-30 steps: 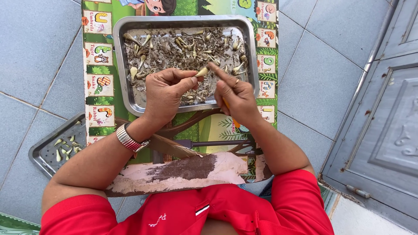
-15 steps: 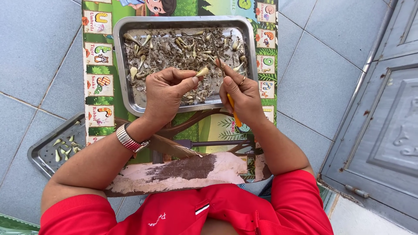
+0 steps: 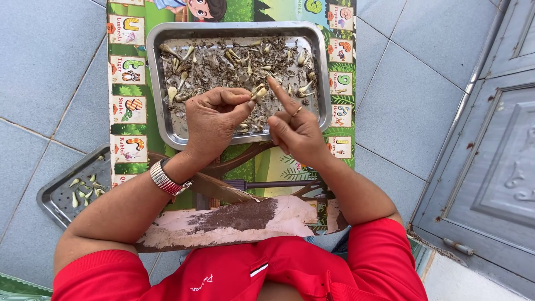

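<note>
Grip first: left hand [image 3: 214,124] pinches a small pale bulb [image 3: 259,92] between thumb and fingertips, rest of the fingers curled in. Bulb is cream-coloured, teardrop-shaped, with a dry brownish husk end; it sits at the fingertips, just above the tray [image 3: 167,131] contents, near the tray's middle.

Right hand [image 3: 295,127] holds nothing that shows: index finger straight out, tip just beside the bulb, other fingers folded. Ring on one folded finger. Cannot tell if anything is tucked inside the fold.

Left wrist carries a metal-link watch [image 3: 165,178], shiny and ribbed.

Tray is rectangular, brushed metal, rounded corners, raised rim. Inside: a scatter of dry grey-brown husk and dirt, crumbly, mixed with more pale bulbs, some with thin stalk ends. Front strip of the tray floor is mostly bare metal.

Tray rests on a printed mat [image 3: 125,83], glossy, green, with picture squares down both edges. Near edge of the mat is worn through to a pale backing with a brown patch.

Second tray [image 3: 56,192], same metal, sits on the floor tiles [image 3: 50,72] at the person's left, partly under the mat edge and the left forearm; it holds a few clean pale bulbs, well apart from each other.

Tiles are grey, matte, with thin joints. Grey panelled door [image 3: 496,156] on the right. Red shirt [image 3: 278,267] at the bottom.
</note>
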